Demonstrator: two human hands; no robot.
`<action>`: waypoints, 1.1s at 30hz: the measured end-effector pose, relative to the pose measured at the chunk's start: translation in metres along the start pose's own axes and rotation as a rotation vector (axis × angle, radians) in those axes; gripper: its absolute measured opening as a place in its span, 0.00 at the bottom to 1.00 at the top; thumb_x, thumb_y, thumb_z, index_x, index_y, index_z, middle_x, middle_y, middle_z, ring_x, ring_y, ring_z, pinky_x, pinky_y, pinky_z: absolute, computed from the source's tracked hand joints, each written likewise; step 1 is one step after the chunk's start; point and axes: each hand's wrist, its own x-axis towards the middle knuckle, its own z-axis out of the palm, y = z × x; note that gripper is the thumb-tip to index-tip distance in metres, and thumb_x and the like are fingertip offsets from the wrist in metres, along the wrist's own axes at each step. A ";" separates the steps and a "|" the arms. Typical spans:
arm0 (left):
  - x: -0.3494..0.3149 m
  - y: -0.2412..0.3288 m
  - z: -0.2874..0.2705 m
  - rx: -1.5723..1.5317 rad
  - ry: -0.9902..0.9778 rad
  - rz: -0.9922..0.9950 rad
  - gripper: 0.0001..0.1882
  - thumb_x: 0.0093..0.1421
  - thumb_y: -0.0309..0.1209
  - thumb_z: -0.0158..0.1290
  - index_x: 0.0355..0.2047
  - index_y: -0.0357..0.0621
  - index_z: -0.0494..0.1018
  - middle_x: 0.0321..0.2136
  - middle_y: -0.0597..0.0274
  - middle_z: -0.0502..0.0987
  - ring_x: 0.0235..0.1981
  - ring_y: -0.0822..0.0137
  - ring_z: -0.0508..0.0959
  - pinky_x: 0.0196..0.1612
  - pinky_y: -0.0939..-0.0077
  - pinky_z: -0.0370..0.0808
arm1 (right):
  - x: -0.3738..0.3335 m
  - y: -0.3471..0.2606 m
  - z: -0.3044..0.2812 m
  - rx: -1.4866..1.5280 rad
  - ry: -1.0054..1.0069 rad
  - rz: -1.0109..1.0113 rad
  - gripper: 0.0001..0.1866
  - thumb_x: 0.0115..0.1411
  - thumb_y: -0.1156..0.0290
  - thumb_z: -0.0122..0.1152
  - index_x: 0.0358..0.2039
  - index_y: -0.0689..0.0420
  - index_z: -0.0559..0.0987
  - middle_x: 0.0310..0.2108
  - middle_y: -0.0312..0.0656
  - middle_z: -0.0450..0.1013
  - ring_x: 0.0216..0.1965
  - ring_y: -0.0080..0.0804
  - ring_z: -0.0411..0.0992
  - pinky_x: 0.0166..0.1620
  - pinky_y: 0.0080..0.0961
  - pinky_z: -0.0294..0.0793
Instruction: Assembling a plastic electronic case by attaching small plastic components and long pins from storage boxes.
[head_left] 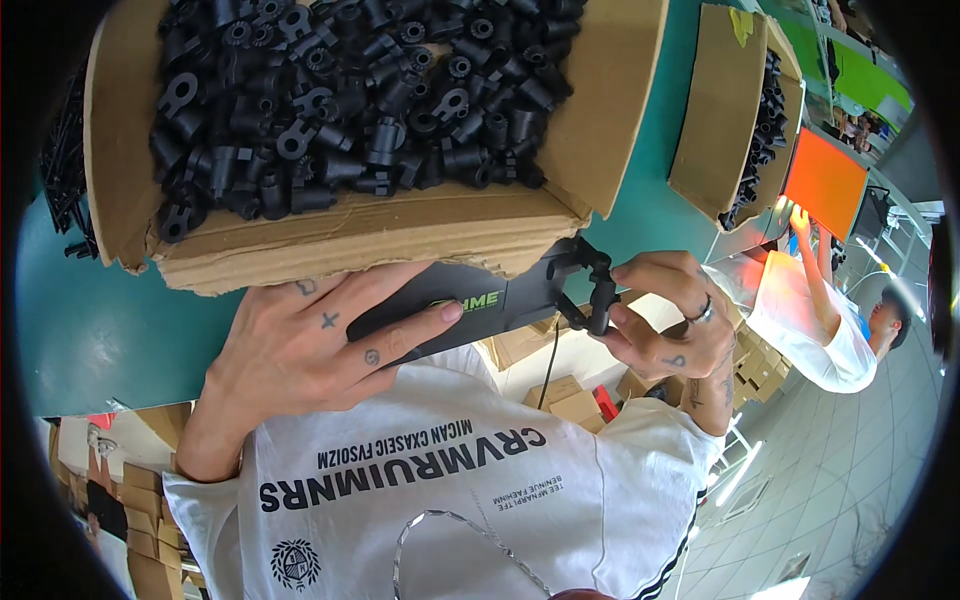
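Observation:
A flat, dark panel-like piece (525, 295) with green lettering lies below the large box's front flap, near the table edge. My left hand (300, 345) holds it, fingers stretched across its upper face; the thumb is hidden. At the panel's right end sits a black plastic swivel joint (601, 295) with clamp-like arms. Thumb and fingers of my right hand (680, 320), which wears a ring, pinch that joint from the right. Whether the joint is fixed to the panel I cannot tell.
A large open cardboard box (360, 238) full of black plastic joints (400, 110) stands just beyond my hands on the green table (100, 345). Another box (705, 130) of black parts stands farther right. Thin black rods (65, 170) lie far left. A co-worker (825, 320) is at the right.

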 end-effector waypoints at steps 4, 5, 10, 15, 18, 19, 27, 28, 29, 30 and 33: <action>-0.001 0.000 0.001 -0.015 0.006 -0.012 0.36 0.41 0.33 0.65 0.56 0.72 0.80 0.59 0.68 0.76 0.46 0.73 0.82 0.36 0.74 0.82 | 0.001 -0.001 -0.002 -0.034 0.002 -0.009 0.17 0.36 0.82 0.75 0.15 0.52 0.72 0.40 0.47 0.78 0.35 0.43 0.78 0.27 0.29 0.77; -0.002 0.000 0.002 -0.019 0.006 -0.013 0.36 0.41 0.32 0.65 0.56 0.72 0.80 0.59 0.69 0.76 0.46 0.72 0.82 0.36 0.74 0.82 | 0.002 -0.002 -0.002 -0.039 -0.008 -0.005 0.17 0.36 0.82 0.75 0.15 0.52 0.71 0.40 0.47 0.78 0.35 0.43 0.78 0.27 0.29 0.76; -0.006 -0.001 0.004 0.045 -0.030 0.003 0.40 0.34 0.39 0.69 0.55 0.80 0.81 0.53 0.63 0.75 0.47 0.60 0.78 0.47 0.62 0.73 | 0.007 -0.008 -0.005 -0.137 -0.040 -0.013 0.18 0.36 0.81 0.74 0.14 0.52 0.69 0.40 0.46 0.77 0.33 0.42 0.77 0.23 0.28 0.75; -0.007 0.000 0.002 0.059 -0.053 0.007 0.41 0.33 0.40 0.71 0.55 0.80 0.81 0.53 0.63 0.74 0.47 0.61 0.77 0.47 0.62 0.74 | 0.012 -0.005 -0.002 -0.029 -0.019 0.006 0.19 0.36 0.83 0.74 0.15 0.52 0.69 0.40 0.46 0.77 0.33 0.43 0.77 0.21 0.28 0.74; -0.006 0.001 0.000 0.083 -0.054 0.011 0.40 0.35 0.41 0.71 0.55 0.81 0.81 0.53 0.64 0.74 0.47 0.63 0.77 0.46 0.64 0.74 | 0.013 -0.005 -0.003 0.014 -0.036 0.033 0.18 0.37 0.83 0.74 0.15 0.53 0.70 0.40 0.47 0.76 0.32 0.43 0.77 0.21 0.29 0.74; -0.005 0.001 0.000 0.090 -0.051 0.016 0.40 0.36 0.41 0.71 0.55 0.82 0.81 0.53 0.64 0.74 0.47 0.64 0.77 0.46 0.65 0.75 | 0.013 -0.005 -0.004 0.018 -0.046 0.046 0.17 0.37 0.83 0.74 0.15 0.53 0.71 0.39 0.47 0.76 0.32 0.43 0.77 0.21 0.29 0.74; -0.009 -0.002 0.003 0.096 -0.016 0.041 0.32 0.46 0.40 0.65 0.56 0.80 0.80 0.53 0.67 0.74 0.49 0.66 0.77 0.48 0.67 0.76 | 0.010 -0.004 -0.005 0.049 -0.067 0.078 0.14 0.37 0.80 0.77 0.17 0.54 0.76 0.37 0.46 0.76 0.32 0.40 0.77 0.21 0.27 0.73; -0.010 0.000 0.005 0.061 -0.004 0.015 0.29 0.51 0.39 0.61 0.56 0.76 0.80 0.55 0.68 0.76 0.51 0.66 0.77 0.50 0.65 0.75 | 0.010 -0.006 -0.005 0.042 -0.054 0.075 0.14 0.36 0.79 0.77 0.16 0.54 0.76 0.37 0.45 0.76 0.32 0.40 0.77 0.21 0.27 0.73; -0.010 0.002 0.006 0.042 0.021 0.003 0.26 0.56 0.37 0.58 0.56 0.73 0.80 0.56 0.70 0.77 0.53 0.65 0.77 0.52 0.63 0.75 | 0.011 -0.007 -0.005 0.057 -0.053 0.097 0.14 0.36 0.79 0.76 0.16 0.54 0.75 0.37 0.45 0.76 0.32 0.40 0.77 0.21 0.27 0.73; -0.011 0.002 0.006 0.025 0.005 -0.014 0.26 0.56 0.37 0.58 0.56 0.73 0.80 0.56 0.70 0.77 0.53 0.65 0.77 0.52 0.64 0.75 | 0.011 -0.008 -0.005 0.064 -0.038 0.114 0.14 0.36 0.79 0.76 0.16 0.54 0.75 0.37 0.45 0.75 0.32 0.40 0.77 0.21 0.27 0.73; -0.009 0.002 0.006 0.024 0.000 -0.012 0.26 0.56 0.37 0.57 0.56 0.73 0.80 0.56 0.71 0.77 0.52 0.66 0.78 0.52 0.65 0.75 | 0.014 -0.013 -0.009 0.016 -0.087 0.135 0.14 0.34 0.81 0.74 0.15 0.53 0.74 0.37 0.44 0.74 0.32 0.40 0.76 0.20 0.26 0.72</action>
